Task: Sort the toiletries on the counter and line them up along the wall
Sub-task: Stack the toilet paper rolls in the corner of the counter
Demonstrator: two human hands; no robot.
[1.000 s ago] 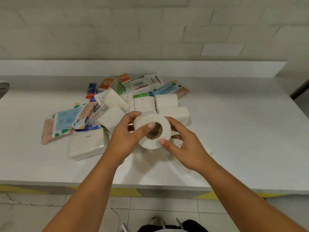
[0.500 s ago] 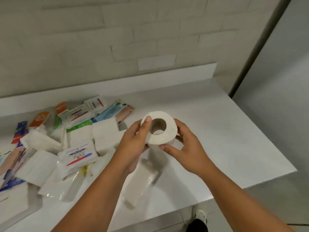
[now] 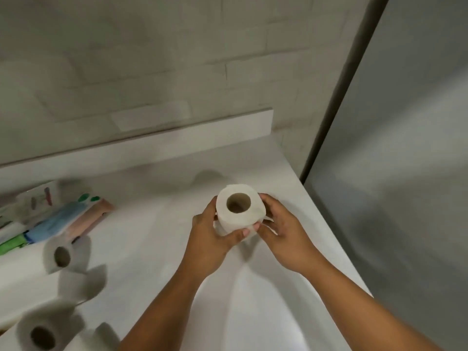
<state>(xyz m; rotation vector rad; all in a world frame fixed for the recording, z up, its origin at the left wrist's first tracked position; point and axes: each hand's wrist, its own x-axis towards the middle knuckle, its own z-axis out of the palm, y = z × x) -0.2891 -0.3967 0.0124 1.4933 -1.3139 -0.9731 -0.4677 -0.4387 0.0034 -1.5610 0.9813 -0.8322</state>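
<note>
Two forearms rise from the bottom of the frame to meet just right of centre, where both hands hold one roll between them. The left hand cups the roll's left side with its thumb pressed across the lower front; the right hand wraps the right side, fingers curled round the back and thumb tip meeting the left thumb. The roll stands with its core hole facing up, and appears to sit just above the counter, or barely touching it; the blur leaves that unclear.

At lower left lie two more rolls, both smeared by camera motion, and a third sits above them at mid left. Beyond that, at the left edge, a loose heap of packets (blue, pink and green wrappers, too blurred to read) rests near the low ledge at the foot of the wall.

My guess is the roll is headed for the bare stretch by the ledge, upper centre. The counter's right edge is near, so a careless release could send the roll over. Soft paper also dents under a firm squeeze, and a roll set down tilted may tip and wheel away. With the view swinging this fast, the aim could easily be misjudged.
</note>
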